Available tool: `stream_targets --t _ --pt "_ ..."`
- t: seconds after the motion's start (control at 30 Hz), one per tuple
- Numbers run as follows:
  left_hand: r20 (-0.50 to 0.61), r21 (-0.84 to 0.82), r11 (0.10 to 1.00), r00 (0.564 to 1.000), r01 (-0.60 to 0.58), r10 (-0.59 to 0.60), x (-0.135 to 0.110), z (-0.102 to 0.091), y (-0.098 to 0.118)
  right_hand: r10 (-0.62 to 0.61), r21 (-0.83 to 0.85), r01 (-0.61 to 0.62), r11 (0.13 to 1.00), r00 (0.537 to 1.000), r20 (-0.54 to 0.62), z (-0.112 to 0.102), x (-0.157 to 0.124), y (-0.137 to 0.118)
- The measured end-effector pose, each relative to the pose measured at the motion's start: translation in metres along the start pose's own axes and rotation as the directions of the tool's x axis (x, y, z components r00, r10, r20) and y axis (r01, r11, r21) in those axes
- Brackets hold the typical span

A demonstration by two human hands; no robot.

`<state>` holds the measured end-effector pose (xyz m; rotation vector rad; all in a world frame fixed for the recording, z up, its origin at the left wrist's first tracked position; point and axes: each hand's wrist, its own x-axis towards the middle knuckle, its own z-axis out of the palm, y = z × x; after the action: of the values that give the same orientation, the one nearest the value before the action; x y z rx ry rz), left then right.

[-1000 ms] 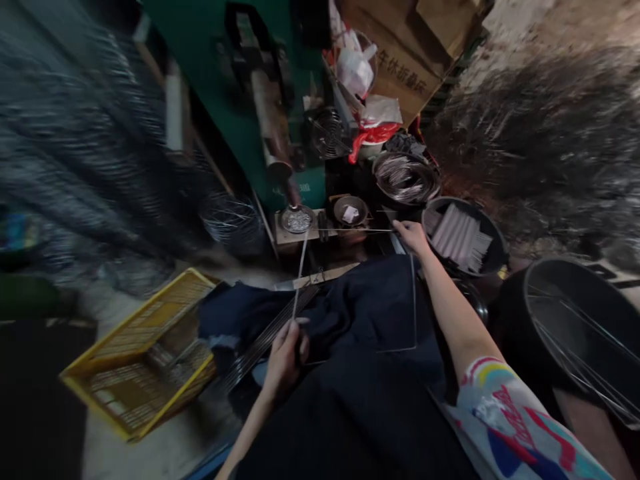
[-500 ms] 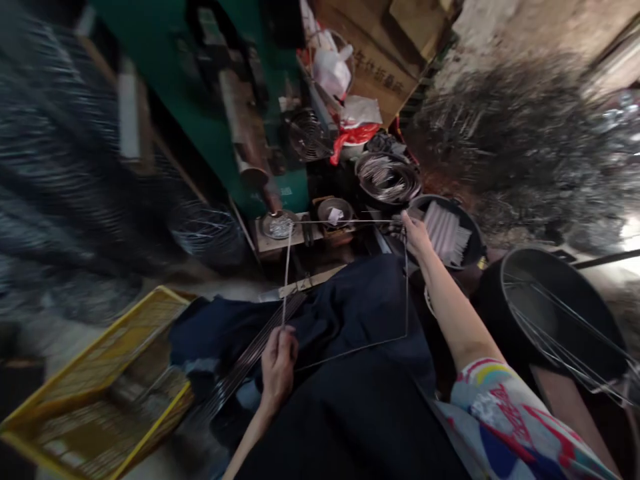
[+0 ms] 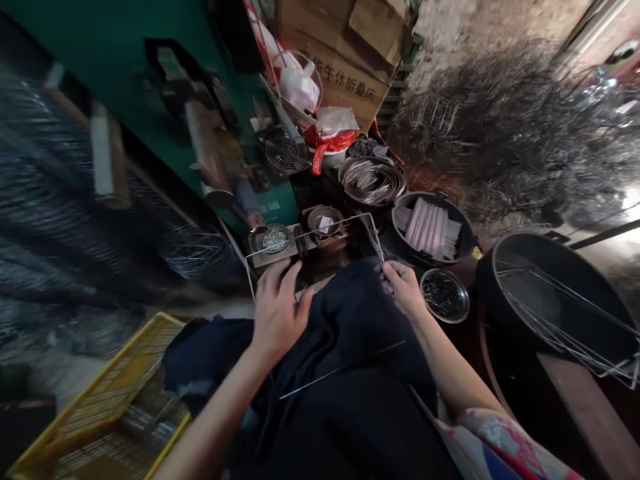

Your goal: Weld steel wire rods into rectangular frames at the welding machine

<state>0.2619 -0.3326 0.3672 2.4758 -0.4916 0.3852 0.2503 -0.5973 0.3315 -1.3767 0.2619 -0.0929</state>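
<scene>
A thin wire frame [image 3: 345, 221] is held out over the dark cloth [image 3: 345, 300] on the lap, its upper side seen across the small dish [image 3: 274, 252] of bright metal bits and its near stretch lying above the cloth. Its right side is pinched by the right hand [image 3: 400, 287], whose fingers are closed; whether a tool is gripped there too cannot be told. By the left hand [image 3: 280, 303] nothing appears to be grasped: the fingers are spread and the palm is turned down near the frame's left side, though contact cannot be made out. The two hands are kept well apart. As for progress, the bending seems largely done, since corners are already formed at both ends of the upper side; whether the ends are joined is hidden, so a closing or a further bend may be left. Straight pale rods [image 3: 425, 227] are stacked in a black pan [image 3: 473, 233], apparently unworked, while bent wires [image 3: 583, 298] are laid in the large black tub [image 3: 485, 287].
</scene>
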Motion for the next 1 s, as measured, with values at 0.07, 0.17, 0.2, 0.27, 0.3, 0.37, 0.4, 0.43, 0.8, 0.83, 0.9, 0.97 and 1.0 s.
stream_targets --t 0.07,0.17,0.2,0.27,0.3,0.37,0.4,0.43,0.8,0.83,0.9,0.97,1.0 --pt "0.014 0.031 0.996 0.996 -0.088 0.088 0.069 0.002 0.023 0.018 -0.007 -0.018 1.000 0.999 0.046 0.010 -0.002 -0.005" --pt "0.259 -0.104 0.985 0.953 -0.137 0.160 0.150 0.019 0.043 0.070 0.012 -0.070 0.997 0.996 0.052 0.013 -0.010 -0.006" --pt "0.291 -0.135 0.983 0.944 -0.124 0.159 0.166 0.026 0.046 0.086 0.027 -0.087 0.996 0.995 0.048 0.010 -0.013 -0.004" --pt "0.317 -0.173 0.979 0.935 -0.105 0.156 0.182 0.038 0.048 0.113 0.047 -0.115 0.992 0.992 0.050 0.001 -0.021 0.001" --pt "0.302 -0.170 0.980 0.942 -0.101 0.149 0.184 0.043 0.049 0.131 0.052 -0.134 0.990 0.990 0.054 -0.005 -0.024 0.005" --pt "0.281 -0.156 0.983 0.950 -0.096 0.137 0.179 0.047 0.050 0.173 0.050 -0.176 0.983 0.984 0.053 -0.014 -0.029 0.012" --pt "0.273 -0.142 0.986 0.954 -0.089 0.126 0.175 0.046 0.051 0.195 0.045 -0.197 0.979 0.980 0.046 -0.017 -0.030 0.015" --pt "0.266 -0.122 0.989 0.958 -0.079 0.109 0.171 0.045 0.054 0.214 0.040 -0.215 0.976 0.976 0.039 -0.018 -0.031 0.017" --pt "0.145 0.058 0.997 0.988 -0.052 0.043 0.141 0.019 0.079 0.024 -0.207 -0.037 0.978 0.998 -0.065 -0.012 -0.034 0.030" --pt "0.130 0.057 0.997 0.990 -0.053 0.046 0.137 0.018 0.080 0.032 -0.206 -0.045 0.977 0.997 -0.068 -0.012 -0.034 0.032" --pt "0.110 0.049 0.997 0.993 -0.055 0.050 0.130 0.016 0.081 0.053 -0.195 -0.063 0.979 0.997 -0.057 -0.012 -0.033 0.036" --pt "0.097 0.035 0.998 0.994 -0.061 0.057 0.122 0.014 0.083 0.069 -0.186 -0.072 0.980 0.997 -0.023 -0.012 -0.029 0.040" --pt "0.093 0.028 0.998 0.994 -0.065 0.062 0.119 0.013 0.085 0.077 -0.185 -0.077 0.980 0.997 -0.007 -0.013 -0.027 0.042"
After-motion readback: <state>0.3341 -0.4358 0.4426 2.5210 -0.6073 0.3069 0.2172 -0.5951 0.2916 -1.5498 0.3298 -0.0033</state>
